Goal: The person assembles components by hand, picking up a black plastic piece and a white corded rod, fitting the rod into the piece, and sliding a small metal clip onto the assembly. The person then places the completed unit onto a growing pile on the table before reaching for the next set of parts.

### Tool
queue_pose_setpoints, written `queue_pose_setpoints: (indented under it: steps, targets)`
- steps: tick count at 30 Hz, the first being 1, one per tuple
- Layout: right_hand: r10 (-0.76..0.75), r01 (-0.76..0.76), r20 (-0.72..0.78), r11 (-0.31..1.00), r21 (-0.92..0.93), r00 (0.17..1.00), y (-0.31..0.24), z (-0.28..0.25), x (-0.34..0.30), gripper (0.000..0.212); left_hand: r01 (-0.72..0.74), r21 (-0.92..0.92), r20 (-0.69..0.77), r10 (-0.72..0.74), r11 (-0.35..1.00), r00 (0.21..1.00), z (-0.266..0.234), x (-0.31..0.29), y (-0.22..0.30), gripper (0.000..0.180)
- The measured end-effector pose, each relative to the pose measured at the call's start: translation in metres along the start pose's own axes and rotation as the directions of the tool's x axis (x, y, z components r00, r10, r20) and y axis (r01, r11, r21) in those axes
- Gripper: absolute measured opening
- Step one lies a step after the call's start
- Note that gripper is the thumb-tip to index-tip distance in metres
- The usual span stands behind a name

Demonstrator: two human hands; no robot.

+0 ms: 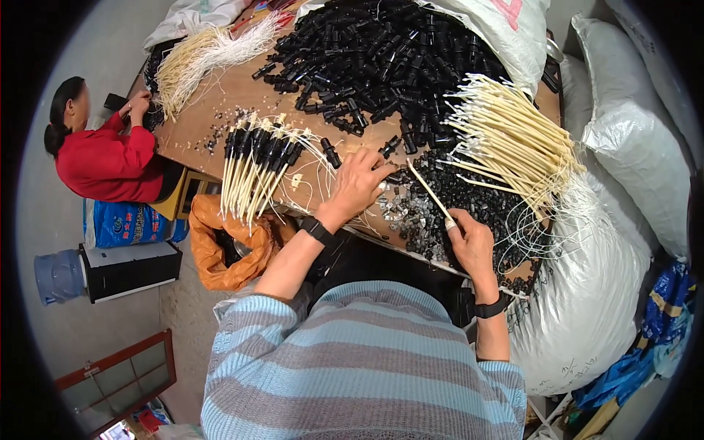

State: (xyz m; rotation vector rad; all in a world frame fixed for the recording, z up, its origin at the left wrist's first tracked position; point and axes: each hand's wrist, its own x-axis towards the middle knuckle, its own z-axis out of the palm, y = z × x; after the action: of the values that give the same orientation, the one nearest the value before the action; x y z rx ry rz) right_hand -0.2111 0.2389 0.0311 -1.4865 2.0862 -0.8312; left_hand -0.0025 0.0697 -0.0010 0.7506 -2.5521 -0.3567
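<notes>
In my right hand [473, 246] is a thin cream-coloured stick [429, 191], gripped near its lower end and pointing up and to the left. My left hand [359, 183] reaches over the table, fingers bent and apart, with nothing visible in it. Close to its fingertips lie a few black plastic tubular fittings [331, 152]. Small black and clear plastic pieces [422, 224] are scattered between my two hands. To the left lies a bunch of cream sticks with black fittings on them [257, 165]. A thick bundle of plain cream sticks [513, 132] with white cords rests at the right.
A large heap of black fittings [374, 55] covers the table's far side. White sacks [587, 293] crowd the right. An orange bag [220, 271] stands open below the table's left edge. A person in red [110, 165] works at the far left, near another corded bundle [198, 70].
</notes>
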Motion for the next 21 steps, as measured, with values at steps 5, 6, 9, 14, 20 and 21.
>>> queue_pose_setpoints:
  steps: [5, 6, 9, 14, 20, 21]
  targets:
    - [0.061, -0.070, 0.063, 0.988, 0.139, 0.996, -0.002, -0.007, -0.009, 0.020, 0.089, -0.141, 0.000, -0.089, 0.986, 0.996, 0.003, 0.003, 0.001, 0.038]
    - [0.061, -0.069, 0.062, 0.988, 0.140, 0.996, -0.002, -0.006, -0.009, 0.020, 0.118, -0.098, 0.050, -0.114, 0.988, 0.992, 0.003, 0.002, 0.000, 0.038]
    - [0.043, -0.053, 0.068, 0.987, 0.149, 0.997, -0.001, -0.005, -0.012, 0.021, 0.122, -0.295, 0.001, -0.127, 0.948, 0.992, -0.003, 0.003, 0.005, 0.038]
    - [-0.199, 0.199, 0.005, 0.980, 0.031, 0.980, -0.005, 0.000, -0.011, 0.022, 0.091, -0.441, 0.136, -0.033, 0.893, 0.990, -0.006, 0.007, 0.013, 0.039]
    - [-0.223, 0.219, -0.128, 0.975, -0.041, 0.966, -0.006, -0.002, -0.014, 0.023, 0.156, -0.472, -0.063, -0.210, 0.867, 0.976, -0.002, 0.006, 0.009, 0.041]
    - [-0.243, 0.238, -0.084, 0.969, -0.060, 0.966, -0.009, -0.007, -0.015, 0.024, 0.088, -0.489, -0.050, -0.128, 0.868, 0.990, -0.003, 0.005, 0.013, 0.041]
